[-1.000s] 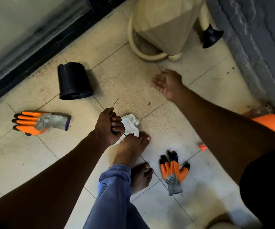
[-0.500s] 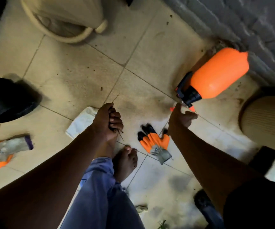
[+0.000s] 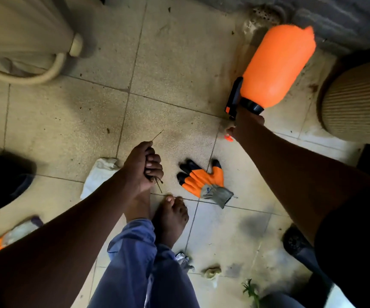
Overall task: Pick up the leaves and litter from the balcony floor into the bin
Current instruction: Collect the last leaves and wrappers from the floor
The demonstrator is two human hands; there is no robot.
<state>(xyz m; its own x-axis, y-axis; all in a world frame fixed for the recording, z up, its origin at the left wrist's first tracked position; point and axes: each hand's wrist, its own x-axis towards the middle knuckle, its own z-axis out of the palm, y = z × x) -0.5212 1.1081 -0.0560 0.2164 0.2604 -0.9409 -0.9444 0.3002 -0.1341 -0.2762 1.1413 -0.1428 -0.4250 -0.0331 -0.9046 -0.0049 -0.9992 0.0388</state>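
Head view: left hand (image 3: pixel 143 166) grips thin dry twigs (image 3: pixel 157 182); right hand (image 3: pixel 245 125), far right beside the orange spray bottle (image 3: pixel 275 67), grip unclear.

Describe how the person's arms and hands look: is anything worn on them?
Both forearms are bare, with no sleeves visible. The left hand and the right hand wear no gloves; no watch, ring or bracelet shows. An orange work glove lies unworn on the floor.
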